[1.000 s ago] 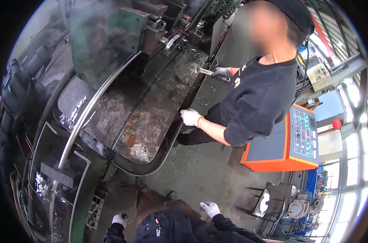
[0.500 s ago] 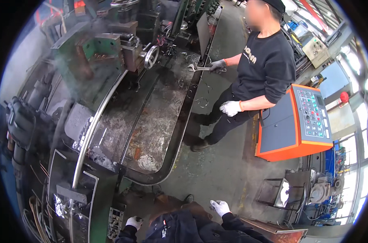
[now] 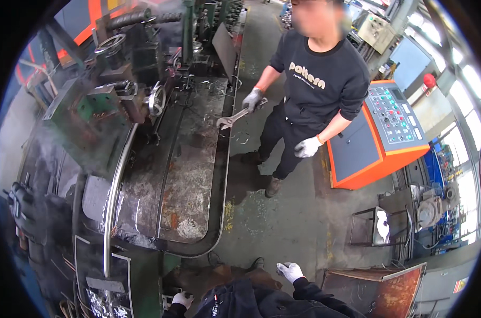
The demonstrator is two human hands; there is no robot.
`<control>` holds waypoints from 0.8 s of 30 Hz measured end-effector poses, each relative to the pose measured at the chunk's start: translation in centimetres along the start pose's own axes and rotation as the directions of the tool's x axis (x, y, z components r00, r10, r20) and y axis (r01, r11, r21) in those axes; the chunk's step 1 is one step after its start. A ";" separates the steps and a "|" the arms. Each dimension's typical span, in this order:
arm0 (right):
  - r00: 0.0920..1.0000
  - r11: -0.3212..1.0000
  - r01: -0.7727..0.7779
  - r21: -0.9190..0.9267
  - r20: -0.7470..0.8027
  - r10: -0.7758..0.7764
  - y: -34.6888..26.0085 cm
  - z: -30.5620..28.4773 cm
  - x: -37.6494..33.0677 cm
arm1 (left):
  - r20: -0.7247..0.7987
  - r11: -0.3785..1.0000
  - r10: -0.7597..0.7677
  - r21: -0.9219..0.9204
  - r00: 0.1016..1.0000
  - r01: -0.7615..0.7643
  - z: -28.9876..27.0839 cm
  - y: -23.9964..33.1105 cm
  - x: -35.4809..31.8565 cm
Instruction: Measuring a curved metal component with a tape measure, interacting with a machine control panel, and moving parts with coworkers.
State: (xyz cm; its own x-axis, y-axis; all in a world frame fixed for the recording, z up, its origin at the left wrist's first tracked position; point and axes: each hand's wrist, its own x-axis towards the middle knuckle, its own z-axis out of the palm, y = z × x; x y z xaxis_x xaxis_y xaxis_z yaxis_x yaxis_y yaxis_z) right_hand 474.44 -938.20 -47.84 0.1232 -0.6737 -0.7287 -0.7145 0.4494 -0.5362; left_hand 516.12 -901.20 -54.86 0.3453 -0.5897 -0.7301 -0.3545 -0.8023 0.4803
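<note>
Down low, at seven o'clock in my view, is my gloved left hand (image 3: 182, 300), just beside a metal block (image 3: 169, 299) with holes; its fingers are too small to tell whether they are parted or curled. My gloved right hand (image 3: 290, 272) is at five o'clock, its fingers loosely spread in the air, with a rusty metal bin (image 3: 394, 294) nearest it, toward four o'clock. At eight o'clock a bright metal tube (image 3: 112, 204) runs along the machine bed (image 3: 190, 175) toward a green metal frame (image 3: 84, 127) at ten. Toward one o'clock a co-worker (image 3: 320, 79) faces me, one gloved hand gripping an adjustable wrench (image 3: 232, 120) near twelve. An orange-and-grey control cabinet (image 3: 357, 146) is at three.
</note>
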 end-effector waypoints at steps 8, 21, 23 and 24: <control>0.999 0.994 0.025 0.108 -0.026 -0.022 4.5 1.1 -2.6 | 0.014 0.995 0.041 0.095 0.999 -0.042 -3.1 4.7 -0.1; 0.982 0.957 -0.027 0.287 -0.171 0.079 14.8 6.4 -12.4 | 0.306 0.776 0.300 0.472 0.903 -0.418 -6.3 15.6 0.4; 0.973 0.980 -0.035 0.197 -0.215 0.079 17.3 7.6 -15.2 | 0.381 0.686 0.265 0.571 0.886 -0.450 -7.2 16.8 1.3; 0.940 0.986 -0.050 0.157 -0.325 0.099 18.5 8.6 -16.7 | 0.419 0.657 0.283 0.571 0.863 -0.492 -7.5 17.2 1.9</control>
State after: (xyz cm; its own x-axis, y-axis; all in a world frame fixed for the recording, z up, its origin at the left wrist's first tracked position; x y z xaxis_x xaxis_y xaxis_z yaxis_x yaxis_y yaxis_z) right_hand 465.04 -913.56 -49.24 -0.1792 -0.7796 -0.6001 -0.6025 0.5691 -0.5595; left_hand 517.23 -916.82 -44.34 -0.1664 -0.6968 -0.6977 -0.8989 -0.1837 0.3978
